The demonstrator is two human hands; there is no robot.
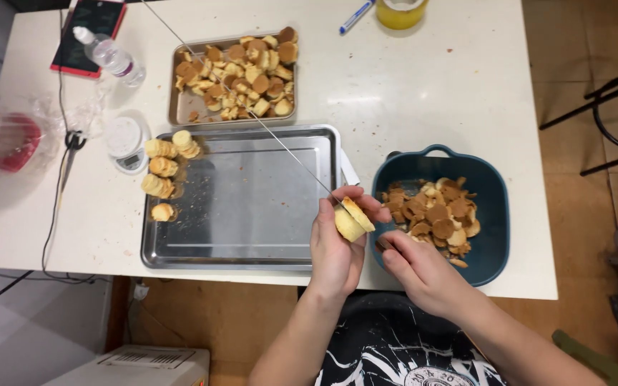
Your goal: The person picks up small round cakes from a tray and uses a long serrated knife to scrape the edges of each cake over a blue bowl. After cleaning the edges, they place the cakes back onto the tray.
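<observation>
While the left hand (pixel 334 246) holds a small round cake (pixel 352 219) with its fingers clamped on it, the right hand (pixel 423 271) grips a long thin knife (pixel 280 143), fingers wrapped tight on the handle. The blade is in the cake, over the edge of a big steel tray (pixel 252 243) on the white counter (pixel 409 93). A blue bowl (pixel 491 186) of cut pieces sits to the right. Whole cakes (pixel 162 168) lie on the tray's left side. A red flat package (pixel 87 32) lies at the counter's far left corner.
</observation>
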